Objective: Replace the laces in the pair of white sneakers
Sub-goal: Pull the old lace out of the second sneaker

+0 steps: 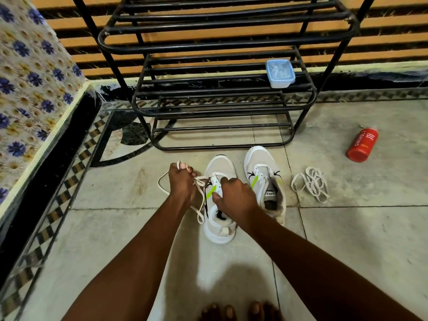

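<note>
Two white sneakers are set side by side on the tiled floor (347, 239) before a black metal shoe rack (220, 93). The left sneaker (218, 167) is steadied by the right hand (234, 195), its fingers curled onto the tongue. A white lace (201, 181) threaded through it is gripped in the closed left hand (181, 181). The right sneaker (264, 179) stands unlaced. A loose lace (311, 184) lies just right of it.
</note>
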